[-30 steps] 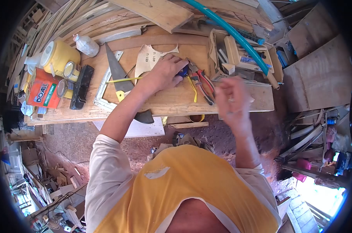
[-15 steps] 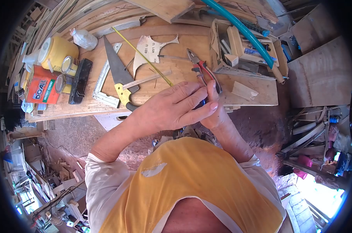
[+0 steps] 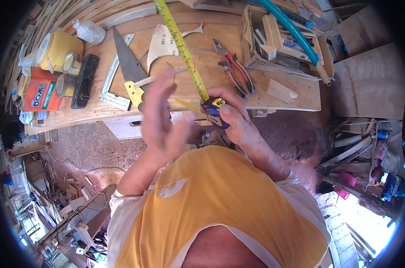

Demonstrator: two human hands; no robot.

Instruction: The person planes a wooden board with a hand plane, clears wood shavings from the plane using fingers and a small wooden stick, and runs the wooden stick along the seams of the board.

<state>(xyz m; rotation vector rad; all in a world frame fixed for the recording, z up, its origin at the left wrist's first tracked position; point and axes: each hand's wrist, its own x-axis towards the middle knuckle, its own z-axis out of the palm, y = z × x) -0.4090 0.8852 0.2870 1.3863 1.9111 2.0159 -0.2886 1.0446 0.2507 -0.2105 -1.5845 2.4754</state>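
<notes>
My right hand [image 3: 238, 117] is wrapped round a blue and yellow tape measure [image 3: 216, 111] in front of the bench edge. From its case the yellow blade [image 3: 184, 51] runs up and away over the bench. To the left, my left hand [image 3: 161, 118] is raised, blurred by motion, with its fingers apart and nothing in it. Beyond my hands lie red-handled pliers [image 3: 233, 73], a handsaw [image 3: 129, 62] with a yellow handle, a metal square [image 3: 114, 82] and a piece of sandpaper [image 3: 161, 44]. A thin wood strip crosses the saw.
On the bench's left stand a yellow tub [image 3: 61, 48], an orange contact cement can [image 3: 42, 91], small tins and a black block [image 3: 85, 81]. A wooden box [image 3: 256, 62] of tools sits at the right under a teal hose [image 3: 291, 31]. Wood planks lie behind.
My left hand has come away from my right hand and moved left. The tape measure's case now shows, and its blade looks wider and nearer. The view has shifted slightly.
</notes>
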